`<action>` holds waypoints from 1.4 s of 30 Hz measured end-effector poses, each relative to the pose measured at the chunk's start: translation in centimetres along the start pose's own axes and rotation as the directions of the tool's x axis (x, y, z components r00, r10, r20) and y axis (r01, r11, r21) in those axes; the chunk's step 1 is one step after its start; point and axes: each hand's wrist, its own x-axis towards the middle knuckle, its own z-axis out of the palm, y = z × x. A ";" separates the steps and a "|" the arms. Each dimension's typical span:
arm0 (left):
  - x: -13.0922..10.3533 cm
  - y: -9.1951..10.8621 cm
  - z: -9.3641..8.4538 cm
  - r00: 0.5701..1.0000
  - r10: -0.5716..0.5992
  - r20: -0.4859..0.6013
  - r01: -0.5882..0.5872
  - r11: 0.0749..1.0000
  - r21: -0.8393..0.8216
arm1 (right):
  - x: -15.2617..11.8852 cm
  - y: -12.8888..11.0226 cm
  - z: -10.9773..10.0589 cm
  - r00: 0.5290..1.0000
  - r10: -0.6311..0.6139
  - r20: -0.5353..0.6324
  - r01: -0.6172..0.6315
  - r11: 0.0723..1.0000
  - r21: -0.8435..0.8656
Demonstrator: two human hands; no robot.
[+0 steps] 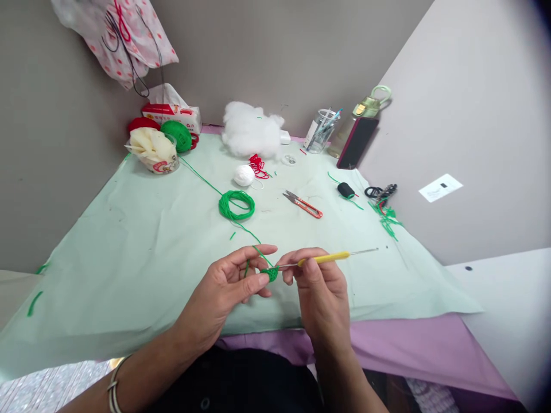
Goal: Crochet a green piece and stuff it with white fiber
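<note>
Between thumb and fingers, my left hand (235, 277) pinches a small round piece of green crochet (271, 274). Green yarn (258, 248) runs over the left fingers and back to a loose coil of green yarn (236, 205) on the cloth. My right hand (321, 284) grips a crochet hook (331, 257) by its yellow handle. One metal end of the hook meets the top of the green piece; the other points right. Whether a loop sits on the hook is too small to tell.
Thread snips (303, 204), a white yarn ball (244, 175), red yarn (258, 166) and white stuffing (252, 129) lie beyond my hands. A tub (155, 152) and a green ball (176, 135) stand back left. A phone (357, 143), bottle (342, 137) and pen jar (321, 133) stand back right.
</note>
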 end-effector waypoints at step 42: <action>0.6 -0.2 0.7 0.990 -0.134 0.050 0.143 0.945 -0.296 | -1.4 0.6 0.3 0.840 -0.489 0.237 0.528 0.631 -0.569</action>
